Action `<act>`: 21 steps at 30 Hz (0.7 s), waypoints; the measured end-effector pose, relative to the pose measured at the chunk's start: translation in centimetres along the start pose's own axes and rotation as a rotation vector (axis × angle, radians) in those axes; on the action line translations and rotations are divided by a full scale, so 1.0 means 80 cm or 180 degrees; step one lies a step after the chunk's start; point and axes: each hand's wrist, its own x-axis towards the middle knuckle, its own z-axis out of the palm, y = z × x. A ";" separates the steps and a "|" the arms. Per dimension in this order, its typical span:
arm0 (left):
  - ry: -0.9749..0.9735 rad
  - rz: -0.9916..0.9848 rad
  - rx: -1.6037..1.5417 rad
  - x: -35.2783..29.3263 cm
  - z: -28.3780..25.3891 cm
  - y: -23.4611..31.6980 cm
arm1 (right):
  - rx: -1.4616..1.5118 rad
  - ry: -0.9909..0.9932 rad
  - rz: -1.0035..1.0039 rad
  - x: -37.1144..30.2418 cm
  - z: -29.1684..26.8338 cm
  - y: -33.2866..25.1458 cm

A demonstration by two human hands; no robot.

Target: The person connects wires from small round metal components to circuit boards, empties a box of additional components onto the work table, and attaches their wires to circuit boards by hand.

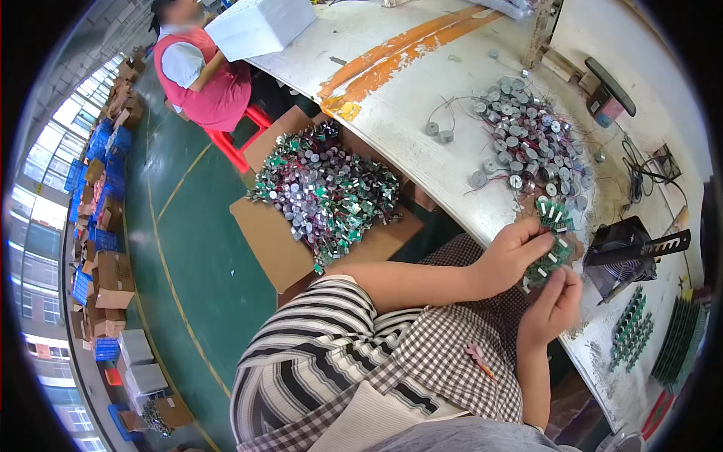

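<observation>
While a green circuit board strip is pinched by the left hand and right hand at the table's near edge, a cardboard box of parts is seen beside it; a white box is set at the far corner.

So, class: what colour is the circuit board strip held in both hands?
Green, with small white parts: the circuit board strip, best seen in the head view.

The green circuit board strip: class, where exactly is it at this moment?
In the head view it sits right of centre, held between the left hand and right hand, the green circuit board strip just below the pile of round grey components on the white table.
</observation>
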 end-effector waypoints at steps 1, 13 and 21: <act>-0.0012 -0.0112 0.0025 0.004 -0.002 0.001 | -0.0160 0.0059 0.0237 -0.006 0.000 0.003; -0.0056 -0.0379 -0.0221 -0.003 0.008 0.009 | 0.0152 0.0310 0.0369 0.004 -0.011 0.009; -0.0024 -0.1411 -0.0772 0.005 0.000 0.011 | -0.0987 -0.0401 -0.0630 -0.017 -0.014 0.017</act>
